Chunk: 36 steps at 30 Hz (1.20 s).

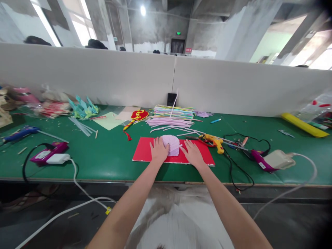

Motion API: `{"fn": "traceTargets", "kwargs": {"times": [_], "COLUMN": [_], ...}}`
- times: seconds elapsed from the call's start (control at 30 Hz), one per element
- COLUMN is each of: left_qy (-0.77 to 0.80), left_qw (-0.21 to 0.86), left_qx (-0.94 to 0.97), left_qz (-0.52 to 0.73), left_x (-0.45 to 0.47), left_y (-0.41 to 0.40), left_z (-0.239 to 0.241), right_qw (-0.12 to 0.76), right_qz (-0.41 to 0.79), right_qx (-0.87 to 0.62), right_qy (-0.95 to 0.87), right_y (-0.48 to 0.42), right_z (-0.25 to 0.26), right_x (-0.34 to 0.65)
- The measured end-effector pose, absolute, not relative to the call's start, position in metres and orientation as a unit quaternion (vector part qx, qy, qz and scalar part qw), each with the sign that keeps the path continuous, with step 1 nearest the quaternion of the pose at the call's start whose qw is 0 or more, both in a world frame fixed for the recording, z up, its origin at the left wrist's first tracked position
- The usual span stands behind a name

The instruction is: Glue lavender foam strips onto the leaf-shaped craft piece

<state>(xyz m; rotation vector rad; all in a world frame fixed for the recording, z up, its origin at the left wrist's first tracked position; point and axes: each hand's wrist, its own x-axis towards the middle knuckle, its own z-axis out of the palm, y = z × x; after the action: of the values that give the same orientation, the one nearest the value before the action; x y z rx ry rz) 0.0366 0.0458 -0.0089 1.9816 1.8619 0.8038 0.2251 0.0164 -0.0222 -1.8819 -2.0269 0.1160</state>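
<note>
The lilac disc lies mid-way along the red board, near the bench's front edge. The left hand, fingers spread, overlaps its left side; the right hand, also spread, rests on the board. Strips lie beyond; a glue gun is at the far right corner.

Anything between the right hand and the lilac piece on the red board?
Only a short pale stub at the right edge of the lilac piece shows between it and the right hand; nothing else visible. The left hand overlaps the opposite side.
</note>
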Motion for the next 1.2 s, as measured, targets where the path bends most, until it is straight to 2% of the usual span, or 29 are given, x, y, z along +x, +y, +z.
{"fn": "traceTargets", "kwargs": {"times": [0.4, 0.63, 0.73, 0.9, 1.0, 1.2], "left_qy": [0.651, 0.644, 0.630, 0.536, 0.523, 0.518], "left_qw": [0.153, 0.165, 0.197, 0.344, 0.378, 0.378], "left_qx": [0.703, 0.698, 0.666, 0.415, 0.336, 0.328], "left_qz": [0.242, 0.267, 0.347, 0.649, 0.686, 0.693], "left_x": [0.034, 0.036, 0.032, 0.012, 0.004, 0.006], "left_y": [0.036, 0.035, 0.038, 0.054, 0.062, 0.061], "left_z": [-0.005, -0.008, -0.008, -0.010, -0.013, -0.015], "right_qw": [0.188, 0.247, 0.254, 0.218, 0.186, 0.119], "right_qz": [0.032, -0.007, -0.020, -0.015, -0.019, -0.042], "right_qx": [-0.668, -0.665, -0.658, -0.610, -0.606, -0.635], "right_qy": [-0.719, -0.705, -0.709, -0.762, -0.773, -0.762], "right_y": [0.007, 0.020, 0.051, 0.118, 0.146, 0.171], "right_z": [-0.019, -0.009, 0.013, 0.034, 0.032, 0.029], "right_x": [0.219, 0.222, 0.216, 0.186, 0.173, 0.189]}}
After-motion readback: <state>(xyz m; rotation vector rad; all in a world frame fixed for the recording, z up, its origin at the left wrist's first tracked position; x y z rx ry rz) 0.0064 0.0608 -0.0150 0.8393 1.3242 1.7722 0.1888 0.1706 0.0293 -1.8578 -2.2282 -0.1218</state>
